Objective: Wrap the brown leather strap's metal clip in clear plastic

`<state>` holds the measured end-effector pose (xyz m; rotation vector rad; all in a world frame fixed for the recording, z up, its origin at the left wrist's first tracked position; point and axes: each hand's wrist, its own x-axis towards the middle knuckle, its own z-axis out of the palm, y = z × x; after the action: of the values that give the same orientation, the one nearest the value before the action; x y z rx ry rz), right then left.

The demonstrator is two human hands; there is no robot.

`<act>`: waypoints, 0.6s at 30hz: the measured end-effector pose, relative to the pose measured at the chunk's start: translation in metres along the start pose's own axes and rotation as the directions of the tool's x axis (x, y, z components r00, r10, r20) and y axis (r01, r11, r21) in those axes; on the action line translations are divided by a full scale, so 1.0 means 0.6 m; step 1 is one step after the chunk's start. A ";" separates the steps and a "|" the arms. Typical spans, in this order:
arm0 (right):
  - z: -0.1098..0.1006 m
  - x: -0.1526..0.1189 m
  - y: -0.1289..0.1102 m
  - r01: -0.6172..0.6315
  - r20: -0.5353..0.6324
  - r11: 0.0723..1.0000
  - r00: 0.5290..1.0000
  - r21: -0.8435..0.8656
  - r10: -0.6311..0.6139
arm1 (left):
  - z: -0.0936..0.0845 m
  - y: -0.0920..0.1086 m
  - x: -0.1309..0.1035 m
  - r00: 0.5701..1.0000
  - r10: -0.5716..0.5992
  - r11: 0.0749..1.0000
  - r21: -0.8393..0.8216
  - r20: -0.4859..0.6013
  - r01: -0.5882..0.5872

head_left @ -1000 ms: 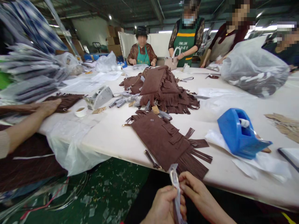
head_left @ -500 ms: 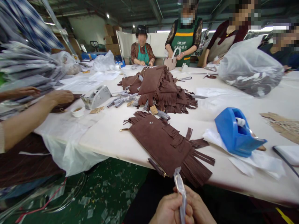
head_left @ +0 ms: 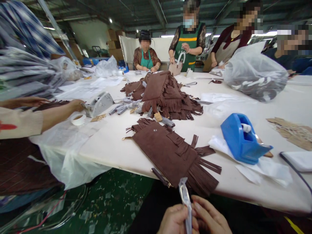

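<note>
Left hand and right hand both pinch one clear plastic sleeve upright at 6 o'clock, contents unclear. One brown fringed bag lies flat on the tabletop just beyond; one blue tape dispenser at 3 o'clock.

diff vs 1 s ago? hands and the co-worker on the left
Both hands, left hand and right hand, sank toward the frame's bottom edge, still pinching the clear plastic strip. The co-worker's hand slid right, up to the grey tape dispenser. Fringed brown bag and blue tape dispenser unchanged.
</note>
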<state>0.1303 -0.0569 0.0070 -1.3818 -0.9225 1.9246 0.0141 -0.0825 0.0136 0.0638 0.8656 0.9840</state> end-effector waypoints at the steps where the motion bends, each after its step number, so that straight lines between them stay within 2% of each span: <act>1: 0.002 0.001 0.001 -0.052 0.025 0.993 0.998 0.105 0.050 | 0.001 0.001 -0.001 1.000 -0.002 1.000 -0.006 0.009 0.003; 4: 0.008 0.002 -0.001 -0.143 0.145 0.953 0.984 0.266 0.108 | 0.003 0.002 -0.002 1.000 -0.013 1.000 -0.017 -0.005 0.012; 8: 0.011 0.002 -0.006 -0.137 0.144 0.933 0.985 0.333 0.093 | 0.006 0.003 -0.004 0.999 -0.040 0.999 -0.020 -0.031 0.039; 16: 0.003 0.000 -0.006 -0.133 0.202 0.956 0.976 0.261 0.081 | 0.002 0.002 -0.002 0.996 -0.078 0.996 -0.055 -0.030 0.076; 18: 0.002 0.000 -0.008 -0.125 0.178 0.968 0.980 0.216 0.087 | 0.002 0.001 -0.001 0.997 -0.068 0.997 -0.040 -0.024 0.067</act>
<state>0.1294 -0.0543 0.0113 -1.1715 -0.6892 2.1789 0.0141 -0.0824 0.0150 -0.0116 0.8656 0.9396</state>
